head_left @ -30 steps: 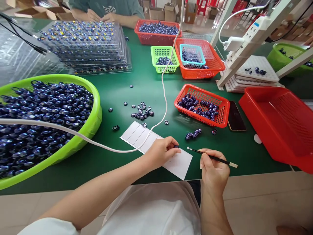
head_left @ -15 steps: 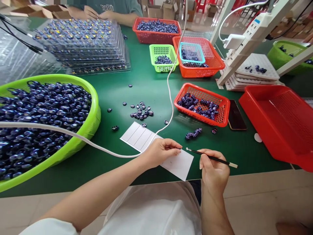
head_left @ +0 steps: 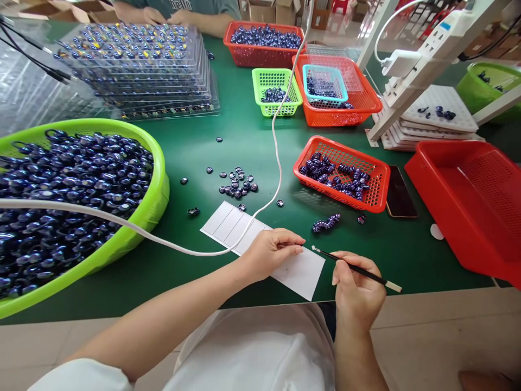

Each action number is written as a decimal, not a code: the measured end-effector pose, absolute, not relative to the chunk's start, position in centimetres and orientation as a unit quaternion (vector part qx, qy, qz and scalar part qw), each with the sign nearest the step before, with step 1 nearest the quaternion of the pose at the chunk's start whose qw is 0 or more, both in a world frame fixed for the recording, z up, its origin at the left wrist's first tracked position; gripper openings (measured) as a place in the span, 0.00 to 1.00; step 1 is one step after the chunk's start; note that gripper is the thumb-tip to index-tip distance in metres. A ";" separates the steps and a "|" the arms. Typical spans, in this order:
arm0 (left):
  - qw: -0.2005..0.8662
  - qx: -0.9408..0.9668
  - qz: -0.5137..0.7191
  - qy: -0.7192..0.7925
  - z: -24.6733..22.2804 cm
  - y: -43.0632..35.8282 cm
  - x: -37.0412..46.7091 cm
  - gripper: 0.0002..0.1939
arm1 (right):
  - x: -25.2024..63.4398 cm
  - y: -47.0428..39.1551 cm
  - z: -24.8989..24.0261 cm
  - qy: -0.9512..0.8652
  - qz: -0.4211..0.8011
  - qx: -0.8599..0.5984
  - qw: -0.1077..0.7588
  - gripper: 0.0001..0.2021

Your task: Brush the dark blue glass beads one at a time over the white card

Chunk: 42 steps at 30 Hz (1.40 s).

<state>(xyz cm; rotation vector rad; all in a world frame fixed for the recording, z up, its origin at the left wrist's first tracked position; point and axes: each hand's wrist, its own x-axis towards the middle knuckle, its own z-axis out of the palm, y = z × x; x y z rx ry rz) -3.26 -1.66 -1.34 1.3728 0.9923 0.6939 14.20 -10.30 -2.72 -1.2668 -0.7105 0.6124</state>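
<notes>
With the left hand as the dial's centre, a big lime-green basket at nine o'clock is heaped with glossy dark-blue looped pieces. Between ten and eleven, stacked clear trays hold rows of blue pieces, some with yellow. At twelve, a small green basket contains a little pile of dark pieces; a fuller red basket stands beyond it. At one, an orange basket carries a light-blue basket of dark pieces. Between one and two, a perforated orange-red basket holds curled dark rows; a large red bin is near three. The left thumb and forefinger are narrow, over a white card; whether they grip anything I cannot tell. The right hand, towards four, pinches a black stick, its pale tip near the left fingertips.
</notes>
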 end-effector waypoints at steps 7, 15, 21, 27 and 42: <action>0.640 0.564 0.324 0.409 -2.1 -2.0 -3.0 0.14 | 14.2 -10.5 -2.9 -0.342 0.266 -0.583 0.687 0.06; 0.552 0.645 0.357 0.390 -2.1 -2.4 -2.6 0.12 | 14.1 -11.1 -3.9 -0.432 0.250 -0.565 0.657 0.07; 0.505 0.685 0.360 0.381 -2.1 -2.7 -2.5 0.13 | 14.0 -11.3 -4.1 -0.483 0.228 -0.550 0.643 0.12; 0.483 0.701 0.355 0.386 -2.2 -2.8 -2.5 0.13 | 14.0 -11.4 -4.1 -0.510 0.204 -0.563 0.617 0.11; 0.478 0.708 0.354 0.382 -2.2 -2.8 -2.5 0.13 | 14.2 -11.4 -4.0 -0.540 0.193 -0.564 0.594 0.13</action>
